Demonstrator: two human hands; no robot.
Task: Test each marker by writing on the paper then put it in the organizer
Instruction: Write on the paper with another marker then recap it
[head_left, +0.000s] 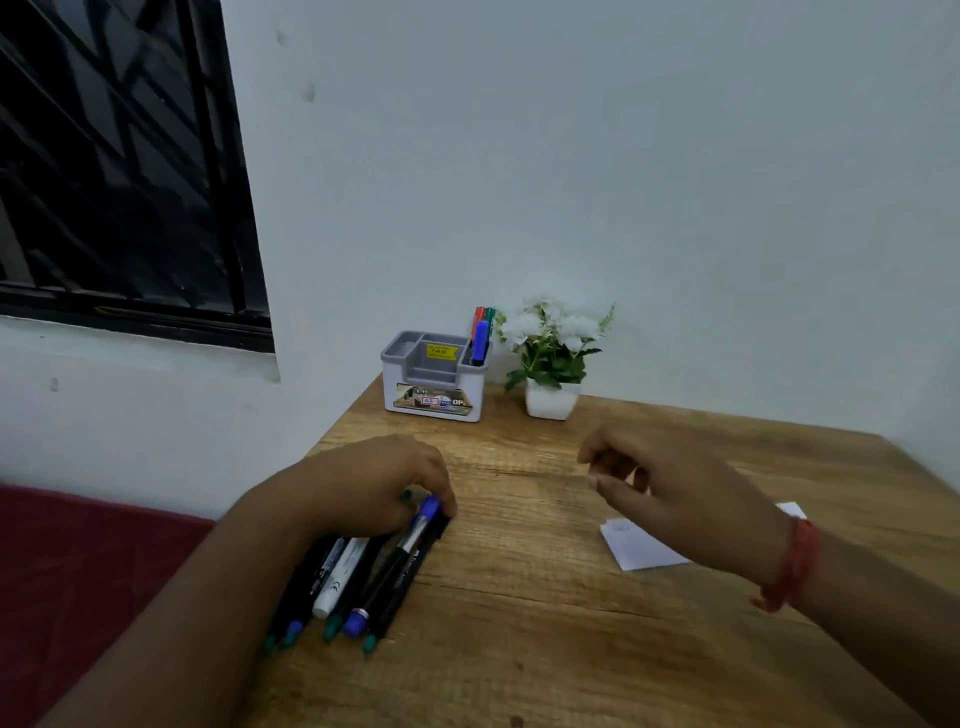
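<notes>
Markers (358, 582) lie bunched at near left table (519, 623) edge, blue-capped one on top. Left hand (374, 483) rests over far ends, fingers curled on bunch; which marker gripped, cannot tell. Right hand (670, 483) hovers above paper (644, 545), fingers loosely curled, holding nothing. Organizer (434, 379) far centre, three markers standing in right compartment, beside potted plant (553, 358). Markers likely light, stiff, smooth, prone to roll; best pinched mid-barrel, cap pulled off straight.

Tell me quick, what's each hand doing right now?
Left hand: fingers curled on the blue-capped marker in the pile.
Right hand: loosely curled, holding nothing.
</notes>
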